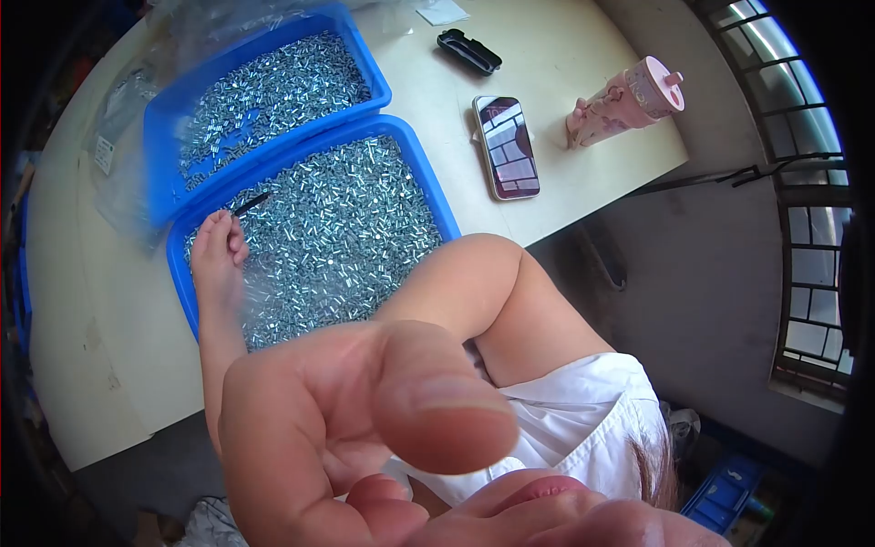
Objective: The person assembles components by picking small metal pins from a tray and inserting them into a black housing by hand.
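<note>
My left hand (217,251) is closed around a thin black stick-like tool (252,203) at the left side of the nearer blue bin (432,187). The tool's tip points over small shiny metal cylindrical pieces (351,214) that fill this bin. Very close to the camera, my right hand (337,401) looms large in front of my face. Its thumb stands apart from the bent fingers, and nothing shows in the palm. The ends of some of its fingers lie out of sight.
Behind stands a second blue bin (372,68) with similar metal pieces. Plastic bags (128,137) lie to its left. On the pale table (100,310) are a phone (507,148), a black case (469,52) and a pink cup (624,102). A barred window (816,273) is at right.
</note>
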The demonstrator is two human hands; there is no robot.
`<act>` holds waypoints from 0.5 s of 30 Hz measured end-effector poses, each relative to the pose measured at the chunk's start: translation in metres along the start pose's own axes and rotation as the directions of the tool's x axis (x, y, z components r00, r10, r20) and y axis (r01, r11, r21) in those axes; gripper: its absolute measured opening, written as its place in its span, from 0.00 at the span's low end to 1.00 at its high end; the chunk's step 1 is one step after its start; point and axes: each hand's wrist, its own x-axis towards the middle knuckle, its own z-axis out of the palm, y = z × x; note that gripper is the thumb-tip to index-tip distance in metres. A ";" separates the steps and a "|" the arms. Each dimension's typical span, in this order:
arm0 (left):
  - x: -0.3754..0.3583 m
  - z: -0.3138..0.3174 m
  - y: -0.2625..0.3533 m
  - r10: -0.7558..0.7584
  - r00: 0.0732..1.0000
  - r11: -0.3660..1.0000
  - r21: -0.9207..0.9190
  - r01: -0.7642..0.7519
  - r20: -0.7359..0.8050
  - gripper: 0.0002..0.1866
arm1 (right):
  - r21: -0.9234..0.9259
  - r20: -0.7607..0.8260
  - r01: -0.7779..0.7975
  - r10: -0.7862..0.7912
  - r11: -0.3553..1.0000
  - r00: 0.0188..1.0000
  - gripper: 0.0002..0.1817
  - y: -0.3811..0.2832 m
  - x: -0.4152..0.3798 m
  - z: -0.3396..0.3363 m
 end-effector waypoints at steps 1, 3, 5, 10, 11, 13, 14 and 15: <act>-0.002 0.001 0.002 0.004 1.000 1.000 0.013 -0.004 -0.005 0.16 | -0.031 0.003 0.004 -0.004 1.000 1.000 0.38 0.000 0.000 0.001; -0.001 -0.001 0.000 0.013 1.000 1.000 0.026 -0.013 -0.006 0.20 | 0.014 0.019 0.004 -0.004 1.000 1.000 0.38 0.002 0.000 -0.004; 0.003 -0.010 -0.008 -0.017 0.999 0.998 -0.062 0.019 0.043 0.04 | 0.064 0.036 0.003 -0.006 0.998 0.999 0.38 0.003 0.000 -0.005; 0.003 -0.010 -0.009 -0.027 0.999 0.997 -0.070 0.030 0.039 0.03 | -0.191 -0.038 -0.001 -0.007 0.981 0.999 0.39 0.000 -0.001 -0.007; 0.003 -0.010 -0.009 -0.024 0.999 0.997 -0.074 0.027 0.041 0.03 | -0.191 -0.038 -0.001 -0.006 0.982 0.999 0.39 0.000 -0.001 -0.006; 0.001 -0.007 -0.008 -0.024 0.999 0.997 -0.079 0.028 0.044 0.03 | -0.138 0.014 0.006 -0.004 0.990 1.000 0.39 0.000 -0.001 -0.005; -0.001 -0.004 -0.006 -0.017 1.000 0.998 -0.064 0.018 0.009 0.04 | -0.137 0.012 0.007 -0.005 0.991 1.000 0.39 0.000 -0.001 -0.004; -0.002 -0.003 -0.005 -0.010 1.000 0.999 -0.049 0.009 -0.025 0.05 | -0.102 0.006 -0.014 0.015 0.995 1.000 0.39 0.000 -0.002 -0.003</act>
